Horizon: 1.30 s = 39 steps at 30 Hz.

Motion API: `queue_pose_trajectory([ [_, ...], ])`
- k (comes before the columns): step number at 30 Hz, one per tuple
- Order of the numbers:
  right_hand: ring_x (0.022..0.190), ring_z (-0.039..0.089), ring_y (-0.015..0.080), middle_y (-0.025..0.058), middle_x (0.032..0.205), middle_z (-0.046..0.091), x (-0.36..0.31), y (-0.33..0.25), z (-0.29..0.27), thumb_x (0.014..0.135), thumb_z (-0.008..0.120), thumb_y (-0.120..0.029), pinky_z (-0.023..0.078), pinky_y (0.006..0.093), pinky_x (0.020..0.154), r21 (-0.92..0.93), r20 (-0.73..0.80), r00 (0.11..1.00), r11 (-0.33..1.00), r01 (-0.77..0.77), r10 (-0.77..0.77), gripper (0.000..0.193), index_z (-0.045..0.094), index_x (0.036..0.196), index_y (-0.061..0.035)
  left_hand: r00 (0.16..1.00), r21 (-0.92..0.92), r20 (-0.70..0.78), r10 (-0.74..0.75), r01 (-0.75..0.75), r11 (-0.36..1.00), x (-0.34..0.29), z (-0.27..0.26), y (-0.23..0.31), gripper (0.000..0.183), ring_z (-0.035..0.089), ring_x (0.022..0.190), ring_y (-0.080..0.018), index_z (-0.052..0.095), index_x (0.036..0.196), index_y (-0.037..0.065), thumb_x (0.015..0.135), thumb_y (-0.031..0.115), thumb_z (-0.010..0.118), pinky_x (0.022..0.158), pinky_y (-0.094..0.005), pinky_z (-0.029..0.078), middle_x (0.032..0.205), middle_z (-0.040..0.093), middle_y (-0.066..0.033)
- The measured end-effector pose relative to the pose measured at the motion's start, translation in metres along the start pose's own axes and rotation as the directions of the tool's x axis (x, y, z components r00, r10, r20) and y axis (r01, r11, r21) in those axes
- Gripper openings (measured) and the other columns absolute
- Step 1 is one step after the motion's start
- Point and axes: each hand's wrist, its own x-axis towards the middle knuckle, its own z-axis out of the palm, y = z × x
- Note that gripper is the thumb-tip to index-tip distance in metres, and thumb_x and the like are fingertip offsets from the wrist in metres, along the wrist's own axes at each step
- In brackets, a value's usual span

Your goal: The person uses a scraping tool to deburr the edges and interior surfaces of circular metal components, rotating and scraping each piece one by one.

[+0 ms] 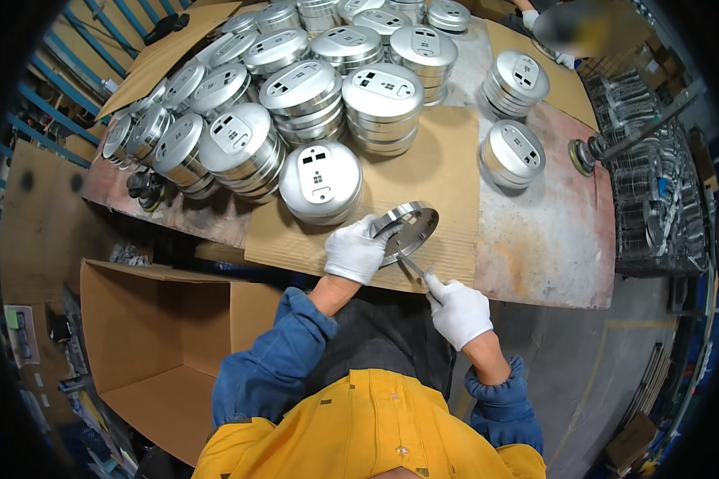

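Observation:
My left hand (355,251), in a white glove, is closed on the rim of a round silver metal cover (415,233). The cover is tilted up on edge, its hollow inside facing right. In my gloved right hand (459,310) is a slim, flat metal file (410,266). Its tip touches or nearly touches the cover's lower rim; I cannot tell which. Just beyond my left hand stands a stack of silver covers (321,182) with cut-outs in the top one. Cardboard (447,184) lies beneath the work on the table.
Several more stacks of covers (294,86) fill the table's far left, and further stacks (513,153) stand right. A power tool (145,191) sits at the left edge, a disc tool (585,155) at the right. Below left is an open carton (156,335). Another person's gloved hand (565,61) shows far right.

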Motion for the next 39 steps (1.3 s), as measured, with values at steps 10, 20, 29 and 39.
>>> queue_pose_trajectory([
  [10, 0.076, 0.065, 0.0327, 0.0142, 0.086, 0.064, 0.013, -0.009, -0.007, 0.089, 0.048, -0.02, 0.051, 0.0427, 0.065, -0.123, 0.131, 0.99, 0.99, 0.072, -0.056, 0.032, 0.059, 0.119, -0.0153, 0.998, 0.002, 0.007, 0.058, -0.058, 0.998, -0.007, -0.001, -0.001, 0.021, 0.067, 0.067, -0.0246, 0.069, 0.091, 0.005, 0.077, 0.02, 0.075, 0.061, -0.0309, 0.051, 0.074, 0.067, -0.0135],
  [20, 0.075, 0.064, 0.0333, 0.0138, 0.082, 0.065, 0.032, -0.016, -0.025, 0.085, 0.051, -0.015, 0.05, 0.0438, 0.065, -0.154, 0.247, 0.965, 0.98, 0.123, -0.082, 0.038, 0.059, 0.122, -0.0138, 0.999, -0.209, -0.025, 0.044, -0.048, 0.977, -0.009, 0.005, -0.013, 0.02, 0.067, 0.065, -0.019, 0.069, 0.089, 0.003, 0.075, 0.014, 0.077, 0.061, -0.0286, 0.051, 0.074, 0.068, -0.0123],
  [29, 0.077, 0.066, 0.0368, 0.0222, 0.084, 0.065, 0.032, -0.038, -0.024, 0.08, 0.049, -0.009, 0.053, 0.0444, 0.068, -0.145, 0.365, 0.931, 0.986, 0.079, -0.021, 0.048, 0.052, 0.128, -0.0037, 0.995, -0.269, -0.078, -0.059, 0.036, 0.962, -0.003, 0.009, -0.018, 0.017, 0.064, 0.06, -0.0165, 0.069, 0.085, 0.002, 0.076, 0.014, 0.078, 0.058, -0.0282, 0.049, 0.069, 0.066, -0.0127],
  [39, 0.058, 0.059, 0.0355, 0.0156, 0.075, 0.058, -0.007, -0.009, 0.098, 0.081, 0.056, -0.01, 0.049, 0.0459, 0.054, -0.063, -0.213, 0.977, 0.998, -0.023, 0.009, 0.058, 0.045, 0.137, -0.0205, 0.984, -0.37, -0.009, -0.177, 0.161, 0.915, -0.002, 0.016, -0.024, 0.02, 0.064, 0.073, -0.0092, 0.067, 0.091, -0.004, 0.078, 0.008, 0.075, 0.069, -0.0249, 0.051, 0.083, 0.072, -0.0089],
])
